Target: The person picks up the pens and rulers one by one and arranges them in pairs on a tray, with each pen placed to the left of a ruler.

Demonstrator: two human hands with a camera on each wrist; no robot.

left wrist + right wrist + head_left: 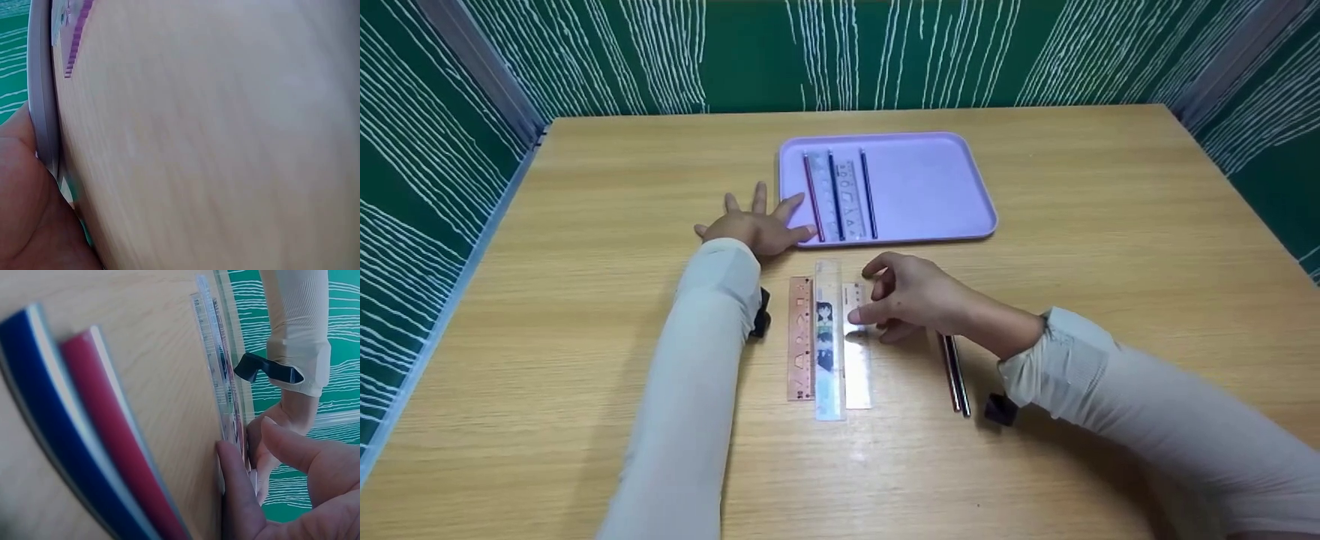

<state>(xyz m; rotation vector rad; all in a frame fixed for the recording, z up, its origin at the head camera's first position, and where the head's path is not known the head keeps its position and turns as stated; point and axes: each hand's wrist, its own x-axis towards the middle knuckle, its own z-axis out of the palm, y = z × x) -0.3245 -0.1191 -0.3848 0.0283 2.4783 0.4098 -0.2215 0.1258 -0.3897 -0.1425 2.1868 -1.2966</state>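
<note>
My left hand (750, 229) lies with its fingers spread at the near left corner of the purple tray (922, 187), the thumb over the rim. My right hand (919, 296) is over the rightmost of three rulers on the table, thumb and fingers bent and apart, with nothing held between them. That ruler is clear (858, 375), partly covered by the fingers. Left of it lie a longer clear ruler with cartoon figures (826, 330) and a pink stencil ruler (800, 337). A fingertip (228, 453) reaches the rulers' edge in the right wrist view.
In the tray's left part, a red pencil (814, 199) and two dark pencils (868, 195) alternate with two clear stencil rulers (850, 199). Below my right wrist lie a blue pencil (62, 394) and a red pencil (112, 410). Green, white-streaked walls (750, 52) border the table.
</note>
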